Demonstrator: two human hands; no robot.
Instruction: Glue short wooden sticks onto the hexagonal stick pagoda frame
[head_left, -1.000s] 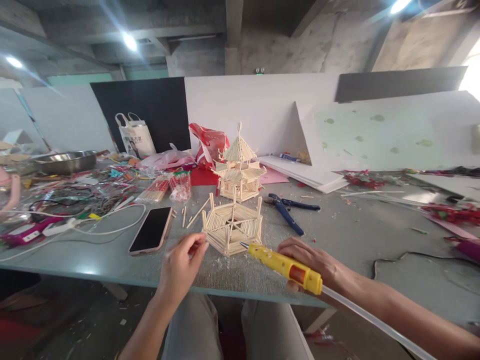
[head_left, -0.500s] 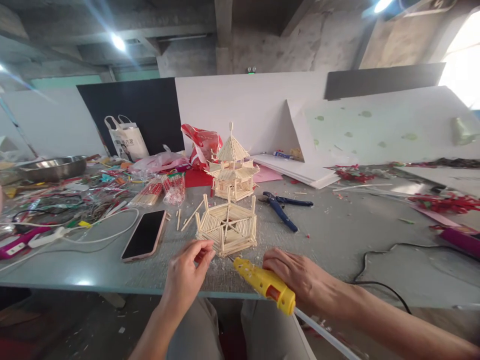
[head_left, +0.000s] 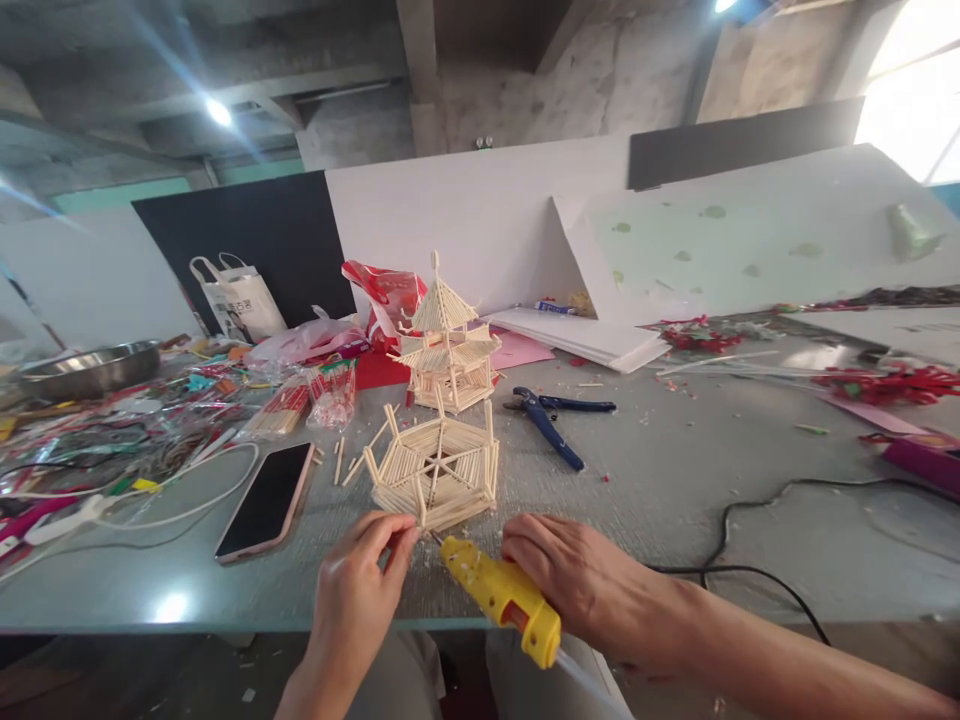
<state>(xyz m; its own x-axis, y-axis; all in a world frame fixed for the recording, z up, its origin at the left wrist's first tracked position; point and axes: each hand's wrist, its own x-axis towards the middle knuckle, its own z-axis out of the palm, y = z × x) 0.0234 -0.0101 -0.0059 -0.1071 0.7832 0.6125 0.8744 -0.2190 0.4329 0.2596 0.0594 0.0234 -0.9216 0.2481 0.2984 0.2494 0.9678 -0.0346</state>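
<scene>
Low in the middle of the frame, the right hand (head_left: 577, 580) is closed around a yellow glue gun (head_left: 501, 595), its nozzle pointing up-left toward the left hand (head_left: 360, 585), whose fingers (head_left: 396, 535) are pinched together on something too small to make out. Just above both hands, a six-sided stick frame (head_left: 435, 470) sits on the grey bench (head_left: 675, 480), with a finished stick pavilion (head_left: 446, 340) behind it. Blue pliers (head_left: 551, 425) lie right of the pavilion and a phone (head_left: 266, 500) left of the frame.
</scene>
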